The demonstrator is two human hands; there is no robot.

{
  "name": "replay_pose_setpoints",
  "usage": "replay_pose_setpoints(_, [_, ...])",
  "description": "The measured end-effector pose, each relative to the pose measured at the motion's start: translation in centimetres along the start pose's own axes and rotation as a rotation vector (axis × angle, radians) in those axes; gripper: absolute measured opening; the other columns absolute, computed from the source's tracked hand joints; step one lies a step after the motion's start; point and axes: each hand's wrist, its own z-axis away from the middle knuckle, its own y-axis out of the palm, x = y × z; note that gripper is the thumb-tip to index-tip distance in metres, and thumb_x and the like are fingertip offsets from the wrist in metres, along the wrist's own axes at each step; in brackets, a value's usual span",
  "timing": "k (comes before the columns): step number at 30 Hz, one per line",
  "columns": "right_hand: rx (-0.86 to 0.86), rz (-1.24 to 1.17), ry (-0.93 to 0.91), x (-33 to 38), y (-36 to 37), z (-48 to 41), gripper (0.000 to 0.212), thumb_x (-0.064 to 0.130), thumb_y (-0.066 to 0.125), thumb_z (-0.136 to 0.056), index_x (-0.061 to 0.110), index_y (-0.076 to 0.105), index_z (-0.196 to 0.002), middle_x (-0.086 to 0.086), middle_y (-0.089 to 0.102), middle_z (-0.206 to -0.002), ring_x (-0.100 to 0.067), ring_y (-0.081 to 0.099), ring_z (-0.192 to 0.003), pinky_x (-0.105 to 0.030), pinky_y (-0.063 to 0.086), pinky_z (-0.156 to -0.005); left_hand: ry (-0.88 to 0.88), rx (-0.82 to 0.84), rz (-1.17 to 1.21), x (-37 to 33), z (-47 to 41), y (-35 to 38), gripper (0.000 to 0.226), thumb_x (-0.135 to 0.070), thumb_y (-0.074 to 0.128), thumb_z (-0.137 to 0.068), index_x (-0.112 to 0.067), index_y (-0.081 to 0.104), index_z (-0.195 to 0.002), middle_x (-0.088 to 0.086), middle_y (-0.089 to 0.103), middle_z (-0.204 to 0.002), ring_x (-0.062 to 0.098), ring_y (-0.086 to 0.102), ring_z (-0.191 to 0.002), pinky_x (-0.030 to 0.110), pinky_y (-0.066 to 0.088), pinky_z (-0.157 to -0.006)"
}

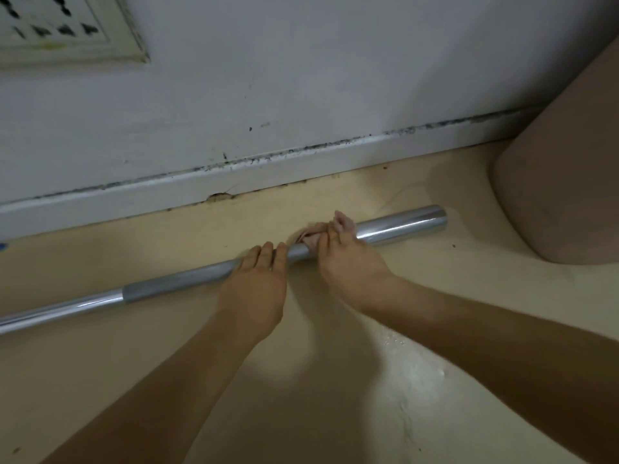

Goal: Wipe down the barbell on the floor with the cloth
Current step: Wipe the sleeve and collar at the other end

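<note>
A chrome barbell bar [405,224] lies on the beige floor, running from the lower left up to its end at the right. A matte grey knurled section spans its middle. My left hand [256,283] wraps over that grey section and holds the bar. Just to its right, my right hand [348,259] grips a small pinkish cloth [311,234] bunched around the bar, with cloth showing past the fingers on the far side.
A white wall with a stained skirting board [268,169] runs close behind the bar. A large pinkish-brown rounded object [562,182] stands at the right, near the bar's end. A framed vent [67,28] sits on the wall at top left.
</note>
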Motion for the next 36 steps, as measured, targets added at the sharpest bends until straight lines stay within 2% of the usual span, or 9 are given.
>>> replay_pose_setpoints(4, [0.282, -0.165, -0.027, -0.9, -3.3, -4.5, 0.04, 0.014, 0.057, -0.087, 0.019, 0.054, -0.127, -0.007, 0.06, -0.123, -0.024, 0.052, -0.119, -0.033, 0.022, -0.115, 0.004, 0.017, 0.018, 0.4, -0.6, -0.7, 0.072, -0.012, 0.046, -0.09, -0.007, 0.004, -0.149, 0.015, 0.018, -0.156, 0.03, 0.02, -0.142, 0.037, 0.02, -0.117])
replay_pose_setpoints(6, [-0.041, -0.177, 0.023, -1.0, -5.0, -1.9, 0.039, 0.006, 0.076, -0.067, 0.011, 0.067, -0.105, -0.012, 0.07, -0.099, -0.024, 0.067, -0.094, -0.022, 0.048, -0.088, 0.004, 0.031, 0.022, 0.6, -1.0, -0.9, 0.073, -0.013, 0.048, -0.09, -0.008, 0.005, -0.149, 0.013, 0.021, -0.155, 0.028, 0.023, -0.141, 0.036, 0.023, -0.116])
replay_pose_setpoints(8, [-0.212, -0.311, 0.09, -1.1, -4.5, 1.5, 0.036, 0.007, 0.086, -0.048, 0.011, 0.071, -0.081, -0.012, 0.071, -0.076, -0.025, 0.066, -0.054, -0.02, 0.047, -0.045, 0.007, 0.043, 0.019, 0.7, -1.3, -1.0, 0.072, -0.014, 0.048, -0.091, -0.008, 0.006, -0.149, 0.013, 0.026, -0.153, 0.028, 0.029, -0.138, 0.036, 0.028, -0.113])
replay_pose_setpoints(11, [-0.018, -0.492, 0.313, -1.1, 0.7, 4.2, 0.018, 0.03, 0.059, -0.087, 0.014, 0.065, -0.093, -0.013, 0.07, -0.086, -0.033, 0.066, -0.072, -0.028, 0.039, -0.056, -0.004, 0.039, 0.016, 0.3, -1.5, -1.5, 0.064, -0.019, 0.045, -0.092, -0.007, 0.015, -0.147, 0.012, 0.037, -0.146, 0.028, 0.04, -0.128, 0.036, 0.036, -0.106])
replay_pose_setpoints(14, [-0.277, -0.88, 0.636, -0.7, 3.2, 4.7, 0.015, 0.029, 0.065, -0.083, 0.016, 0.067, -0.077, -0.003, 0.068, -0.065, -0.021, 0.061, -0.06, -0.021, 0.033, -0.052, 0.025, -0.107, 0.172, -1.0, -1.5, -2.1, 0.055, -0.024, 0.046, -0.092, -0.014, 0.028, -0.144, 0.007, 0.033, -0.149, 0.027, 0.037, -0.128, 0.037, 0.036, -0.103])
replay_pose_setpoints(17, [-0.439, -1.148, 0.63, 0.8, 2.2, 4.3, 0.015, 0.021, 0.066, -0.084, 0.021, 0.072, -0.098, 0.01, 0.071, -0.08, -0.002, 0.063, -0.071, -0.003, 0.041, -0.064, 0.148, -0.268, 0.393, -4.0, -2.3, -2.7, 0.042, -0.025, 0.046, -0.092, -0.022, 0.046, -0.134, 0.002, 0.046, -0.135, 0.023, 0.045, -0.115, 0.036, 0.043, -0.089])
replay_pose_setpoints(22, [-0.38, -1.719, 0.709, 1.0, 2.2, 3.6, 0.039, -0.006, 0.05, -0.085, 0.02, 0.068, -0.11, -0.001, 0.074, -0.096, -0.01, 0.069, -0.09, -0.033, 0.055, -0.085, 0.058, -0.259, 0.627, -5.3, -6.0, -2.2, 0.028, -0.017, 0.059, -0.085, -0.021, 0.065, -0.112, 0.004, 0.06, -0.109, 0.02, 0.057, -0.098, 0.026, 0.04, -0.082])
replay_pose_setpoints(29, [-0.328, -1.071, 0.604, -1.5, 2.8, 2.8, 0.044, 0.017, 0.065, -0.082, 0.022, 0.055, -0.124, -0.001, 0.058, -0.111, -0.018, 0.053, -0.099, -0.026, 0.045, -0.082, -0.233, -0.507, 0.968, -4.9, -10.2, -2.9, 0.011, -0.02, 0.067, -0.083, -0.024, 0.057, -0.084, -0.002, 0.059, -0.083, 0.012, 0.057, -0.076, 0.011, 0.039, -0.062])
replay_pose_setpoints(36, [-0.444, -0.856, 0.553, -2.3, 4.2, 2.2, 0.038, 0.002, 0.058, -0.078, 0.013, 0.065, -0.114, -0.013, 0.057, -0.118, -0.031, 0.053, -0.107, -0.039, 0.051, -0.083, 0.105, -0.21, 0.439, -3.6, -8.4, -0.4, 0.062, -0.038, 0.066, -0.08, -0.027, 0.045, -0.137, 0.001, 0.065, -0.117, 0.022, 0.061, -0.105, 0.029, 0.041, -0.088])
